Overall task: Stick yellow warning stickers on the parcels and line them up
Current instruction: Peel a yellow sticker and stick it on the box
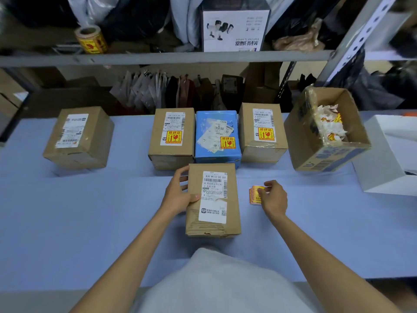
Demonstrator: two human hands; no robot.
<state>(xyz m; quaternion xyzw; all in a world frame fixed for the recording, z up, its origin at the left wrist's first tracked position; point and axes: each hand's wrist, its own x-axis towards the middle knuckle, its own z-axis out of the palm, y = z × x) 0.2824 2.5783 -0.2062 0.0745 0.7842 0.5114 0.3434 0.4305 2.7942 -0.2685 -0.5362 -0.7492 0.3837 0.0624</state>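
Note:
A brown parcel (213, 199) with a white shipping label and no yellow sticker lies on the blue table (90, 211) in front of me. My left hand (178, 195) grips its left edge, thumb on top. My right hand (274, 198) pinches at a small stack of yellow warning stickers (254, 195) lying to the parcel's right. Behind stand a row of three parcels bearing yellow stickers: a brown one (172, 137), a blue one (216, 136) and another brown one (261, 132). A brown parcel (79, 136) without a sticker sits apart at the far left.
An open cardboard box (327, 132) holding peeled sticker backings stands at the right, a white box (388, 154) beyond it. A sticker roll (91, 39) sits on the metal shelf (158, 57) above, with a white product box (234, 28) and bags.

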